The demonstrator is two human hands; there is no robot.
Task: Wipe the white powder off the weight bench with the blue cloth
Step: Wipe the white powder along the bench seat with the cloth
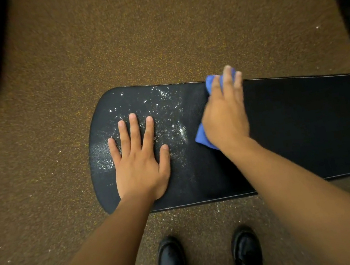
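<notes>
- Wiping is well underway here: the right hand (225,116) presses the blue cloth (203,138) flat against the weight bench (308,127), fingers fairly straight on top of the bunched fabric, so more of a press than a pinch. It's blurry, so I'd guess it's mid-stroke.
- Cloth pokes out past the fingertips at the far edge of the pad and again under the heel of the palm, nearer the person.
- Left hand (138,157) is spread wide and flat on the pad, holding nothing, just bracing. It sits right in the white powder (165,108).
- Everything on the thumb side of the wiping hand, out to the rounded end, looks dusty; the pad on its little-finger side looks clean and dark.
- Bench's long axis runs left-right across the view, rounded end pointing left, the rest running off to the right.
- Next move, I reckon: sweep the cloth toward that rounded end, and the bracing hand has to lift since it's covering powder.
</notes>
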